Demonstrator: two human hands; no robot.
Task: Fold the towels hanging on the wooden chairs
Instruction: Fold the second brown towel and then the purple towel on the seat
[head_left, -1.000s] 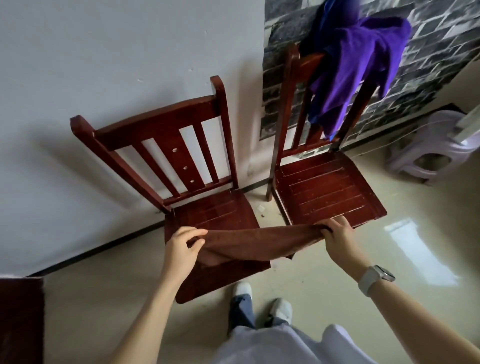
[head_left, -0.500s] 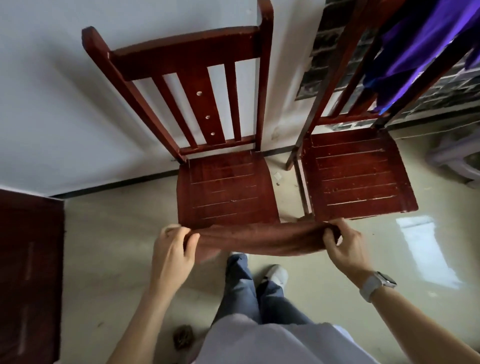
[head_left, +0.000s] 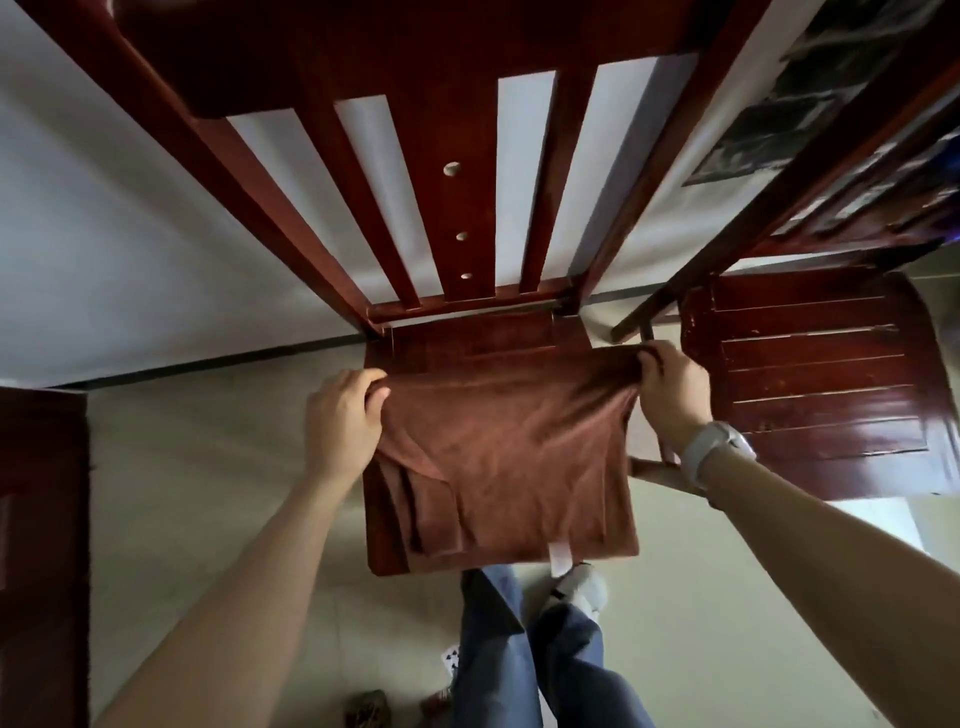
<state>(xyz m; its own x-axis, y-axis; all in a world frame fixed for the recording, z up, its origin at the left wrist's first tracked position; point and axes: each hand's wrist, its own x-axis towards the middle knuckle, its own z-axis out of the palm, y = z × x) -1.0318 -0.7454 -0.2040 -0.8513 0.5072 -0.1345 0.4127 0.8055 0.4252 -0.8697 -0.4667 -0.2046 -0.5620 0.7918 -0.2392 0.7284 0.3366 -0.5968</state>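
Note:
A brown towel (head_left: 509, 457) lies spread over the seat of the left wooden chair (head_left: 467, 338), with a white tag at its near edge. My left hand (head_left: 343, 415) pinches the towel's far left corner. My right hand (head_left: 672, 392), a white watch on its wrist, pinches the far right corner. Folded layers of the towel show at its near left. The right wooden chair (head_left: 821, 379) stands beside it with a bare seat. A purple towel (head_left: 943, 156) shows only as a blurred patch at the right edge.
A white wall runs behind the chairs, with a dark stone-pattern panel (head_left: 810, 104) at the upper right. A dark wooden piece (head_left: 41, 545) stands at the left edge. My legs and shoes (head_left: 550, 639) are below the seat, and small objects lie on the floor.
The camera has come closer and lower over the left chair. The brown towel, held stretched in the air before, now lies spread on that seat, both hands still on its far corners.

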